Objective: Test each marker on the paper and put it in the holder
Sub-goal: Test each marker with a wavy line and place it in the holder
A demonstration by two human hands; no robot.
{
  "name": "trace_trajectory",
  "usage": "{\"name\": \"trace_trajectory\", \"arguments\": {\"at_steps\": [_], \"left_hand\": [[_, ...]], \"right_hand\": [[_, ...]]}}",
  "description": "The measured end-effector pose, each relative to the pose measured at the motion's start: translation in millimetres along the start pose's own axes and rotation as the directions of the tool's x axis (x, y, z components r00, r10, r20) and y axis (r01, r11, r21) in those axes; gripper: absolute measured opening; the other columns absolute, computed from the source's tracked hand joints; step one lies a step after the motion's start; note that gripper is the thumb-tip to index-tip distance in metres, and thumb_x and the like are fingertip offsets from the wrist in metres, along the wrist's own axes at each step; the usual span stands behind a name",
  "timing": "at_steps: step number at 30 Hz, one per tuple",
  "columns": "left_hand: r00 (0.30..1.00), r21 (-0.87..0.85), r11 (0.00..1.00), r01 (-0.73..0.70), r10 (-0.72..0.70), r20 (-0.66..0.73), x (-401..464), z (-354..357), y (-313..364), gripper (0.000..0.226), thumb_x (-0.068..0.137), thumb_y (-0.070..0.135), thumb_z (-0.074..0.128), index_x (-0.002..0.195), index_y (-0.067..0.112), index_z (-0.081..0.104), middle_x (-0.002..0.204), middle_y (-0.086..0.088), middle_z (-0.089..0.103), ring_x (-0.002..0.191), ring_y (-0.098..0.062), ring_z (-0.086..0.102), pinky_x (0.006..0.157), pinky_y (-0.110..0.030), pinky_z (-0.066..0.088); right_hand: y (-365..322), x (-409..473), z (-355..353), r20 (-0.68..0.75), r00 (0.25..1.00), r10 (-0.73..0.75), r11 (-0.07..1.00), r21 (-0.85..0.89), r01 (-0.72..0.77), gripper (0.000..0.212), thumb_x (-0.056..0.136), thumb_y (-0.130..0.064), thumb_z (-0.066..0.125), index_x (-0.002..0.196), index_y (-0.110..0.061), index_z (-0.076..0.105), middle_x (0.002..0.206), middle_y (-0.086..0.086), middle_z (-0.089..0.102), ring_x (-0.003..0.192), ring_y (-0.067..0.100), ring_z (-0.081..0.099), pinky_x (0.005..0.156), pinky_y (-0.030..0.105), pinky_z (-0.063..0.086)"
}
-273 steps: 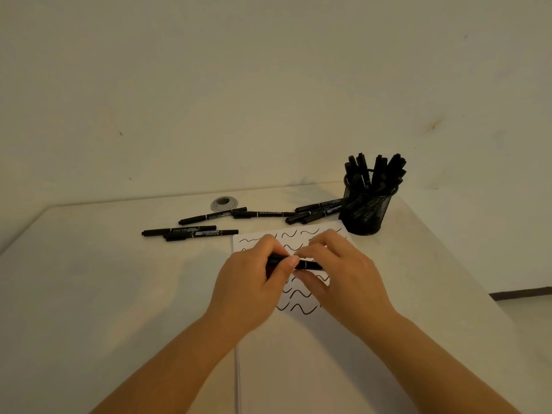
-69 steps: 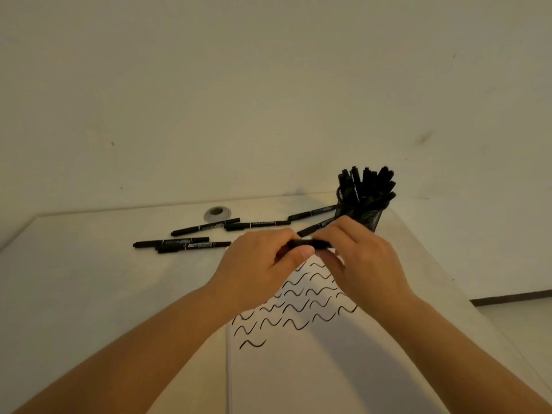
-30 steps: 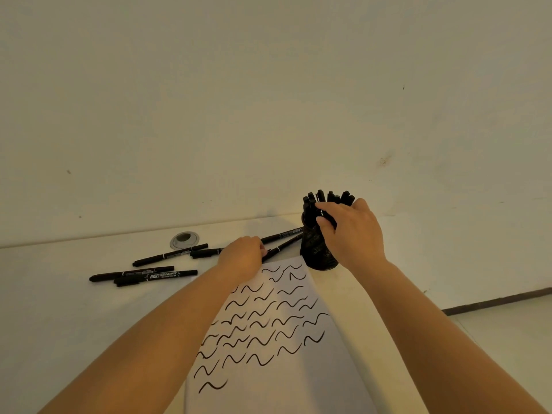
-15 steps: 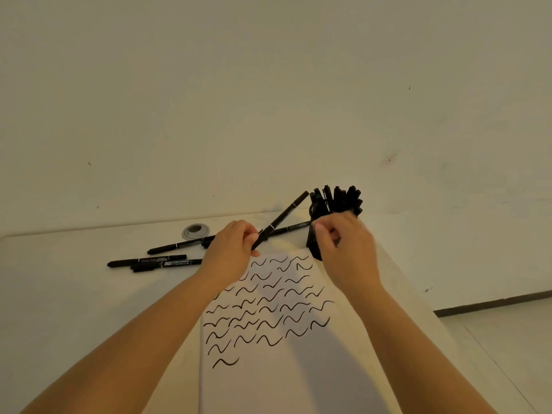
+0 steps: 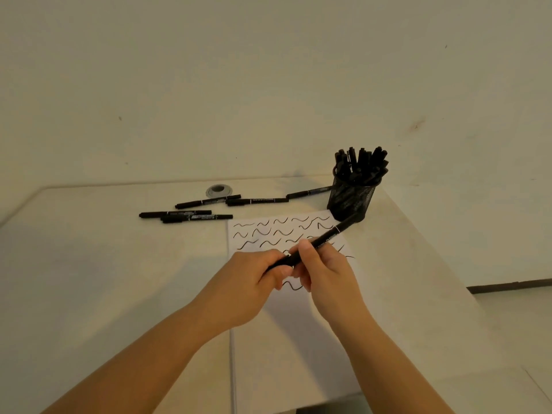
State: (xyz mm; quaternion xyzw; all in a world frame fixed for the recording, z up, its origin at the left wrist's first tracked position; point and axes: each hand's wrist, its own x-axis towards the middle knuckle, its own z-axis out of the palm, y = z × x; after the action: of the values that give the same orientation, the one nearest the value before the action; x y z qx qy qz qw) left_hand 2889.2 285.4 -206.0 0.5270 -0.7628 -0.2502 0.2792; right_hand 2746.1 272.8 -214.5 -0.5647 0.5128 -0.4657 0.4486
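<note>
Gripping black marker (image 5: 324,239), white-ringed, tilted

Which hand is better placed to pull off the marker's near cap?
Probably the left hand: it grips the marker's near end, while the right hand pinches mid-barrel, steadying it above the paper.

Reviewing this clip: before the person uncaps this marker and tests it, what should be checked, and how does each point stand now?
1. Black marker held by both hands: ok; left hand and right hand each have a grip on it.
2. Cap off: cannot tell.
3. White paper with wavy test strokes has bare space near the person: ok.
4. Black mesh holder upright: ok.
5. Room in the holder: cannot tell; it looks crowded.
6. Loose black markers on the table remaining: ok.
</note>
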Motion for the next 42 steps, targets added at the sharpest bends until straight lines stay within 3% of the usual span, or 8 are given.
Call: {"name": "trace_trajectory", "arguments": {"at_steps": [11,16,21,24,27,31,35,42], "left_hand": [[0.978,-0.234,0.957,0.174,-0.14,0.153,-33.8,-13.0,0.9,0.029,0.094,0.024,0.044,0.068,0.03,0.056,0.052,0.018,0.054,0.049,0.0,0.043,0.051,-0.01,0.033],[0.928,-0.446,0.82,0.36,-0.266,0.259,-38.5,-25.5,-18.0,0.033,0.096,0.02,0.041,0.068,0.018,0.059,0.047,0.012,0.048,0.045,-0.005,0.033,0.047,-0.012,0.03],[0.951,-0.369,0.893,0.258,-0.302,-0.066,-28.3,-29.9,-47.9,0.029,0.096,0.02,0.039,0.074,0.021,0.058,0.059,0.014,0.065,0.06,-0.004,0.058,0.065,-0.016,0.048],[0.978,-0.099,0.978,0.182,-0.191,-0.086,-16.5,-15.8,-51.4,0.024,0.096,0.03,0.038,0.082,0.029,0.058,0.08,0.012,0.07,0.073,-0.008,0.061,0.072,-0.021,0.045],[0.984,0.107,0.982,0.153,-0.141,-0.109,-13.5,-3.0,-59.3,0.023,0.096,0.034,0.036,0.09,0.031,0.058,0.091,0.007,0.066,0.083,-0.013,0.058,0.077,-0.033,0.046],[0.982,0.043,0.989,0.141,-0.134,-0.132,-12.9,-1.8,-68.4,0.023,0.095,0.032,0.038,0.088,0.035,0.059,0.092,0.009,0.064,0.089,-0.006,0.055,0.077,-0.023,0.044],[0.98,0.014,0.989,0.147,-0.143,-0.14,-13.1,0.1,-73.0,0.025,0.095,0.033,0.037,0.089,0.035,0.061,0.091,0.009,0.063,0.086,-0.003,0.054,0.076,-0.024,0.043],[0.98,-0.011,0.99,0.14,-0.14,-0.144,-13.8,0.5,-74.8,0.024,0.096,0.031,0.038,0.09,0.033,0.062,0.09,0.013,0.064,0.087,-0.003,0.054,0.076,-0.021,0.042]], "right_hand": [[3.1,-29.8,25.8,0.027,0.999,-0.033,0.979,0.204,0.027,0.031,0.095,-0.021,0.044,0.069,-0.013,0.057,0.04,-0.008,0.041,0.04,0.007,0.035,0.044,0.019,0.031],[-3.3,-0.3,-6.6,-0.244,0.958,0.148,0.902,0.43,-0.03,0.031,0.096,-0.019,0.043,0.066,-0.015,0.051,0.034,-0.012,0.032,0.033,0.003,0.028,0.041,0.019,0.026],[13.4,2.1,-21.8,-0.085,0.996,-0.013,1.0,0.012,0.014,0.02,0.085,-0.016,0.058,0.066,-0.018,0.063,0.042,-0.008,0.05,0.042,0.005,0.042,0.044,0.017,0.034],[24.6,-6.7,-9.5,0.105,0.993,-0.062,0.997,-0.033,0.066,0.016,0.083,-0.012,0.059,0.071,-0.021,0.063,0.051,-0.004,0.06,0.051,0.008,0.053,0.053,0.014,0.042],[37.0,-10.7,-8.9,0.09,0.992,-0.09,0.985,-0.138,0.102,0.006,0.074,-0.022,0.056,0.071,-0.026,0.06,0.06,0.0,0.063,0.058,0.011,0.054,0.056,0.017,0.041],[39.2,-9.6,-7.4,0.096,0.991,-0.093,0.987,-0.125,0.105,0.007,0.072,-0.026,0.055,0.071,-0.029,0.06,0.064,-0.005,0.065,0.067,0.023,0.061,0.061,0.03,0.045],[40.7,-11.3,-5.5,0.145,0.981,-0.127,0.967,-0.201,0.155,0.012,0.078,-0.024,0.056,0.071,-0.033,0.059,0.067,-0.005,0.065,0.05,0.002,0.048,0.049,0.01,0.033],[41.6,-13.1,-10.6,0.035,0.988,-0.153,0.953,-0.257,0.157,0.006,0.072,-0.025,0.051,0.066,-0.026,0.054,0.061,0.003,0.057,0.044,0.004,0.038,0.044,0.012,0.03]]}}
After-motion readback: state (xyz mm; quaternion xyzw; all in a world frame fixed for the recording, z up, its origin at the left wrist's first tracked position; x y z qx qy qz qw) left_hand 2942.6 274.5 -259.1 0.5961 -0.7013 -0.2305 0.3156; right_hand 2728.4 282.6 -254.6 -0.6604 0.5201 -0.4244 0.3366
